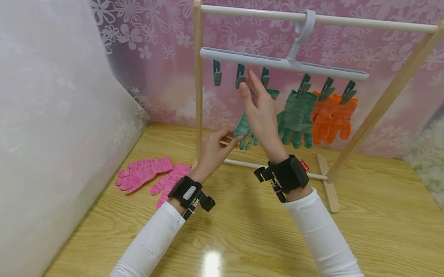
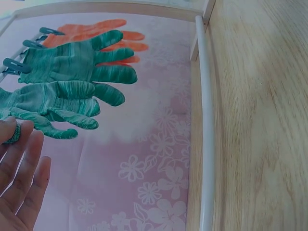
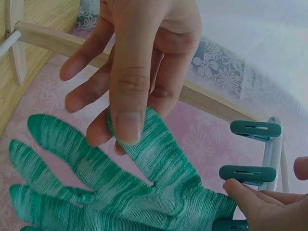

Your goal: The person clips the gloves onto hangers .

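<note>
My left hand (image 1: 213, 151) pinches a finger of a striped green knit glove (image 3: 159, 197), between thumb and fingertips. That glove's cuff hangs from a dark green clip (image 3: 232, 225) on a white hanger (image 1: 248, 59). My right hand (image 1: 264, 116) is raised in front of the glove, its fingers extended and the thumb apart. In the right wrist view one of its fingertips comes right up to the neighbouring clip (image 3: 248, 173), which holds nothing. A second green glove (image 1: 297, 117) hangs by its cuff to the right, with orange gloves (image 1: 330, 117) beyond it.
A wooden stand's white top bar (image 1: 361, 22) carries the hanger by its hook. Two pink gloves (image 1: 144, 175) lie on the wooden table (image 1: 257, 254), left of the stand and partly behind my left wrist. The leftmost clip (image 1: 216, 74) hangs bare. Patterned cloth (image 1: 169, 26) backs the stand.
</note>
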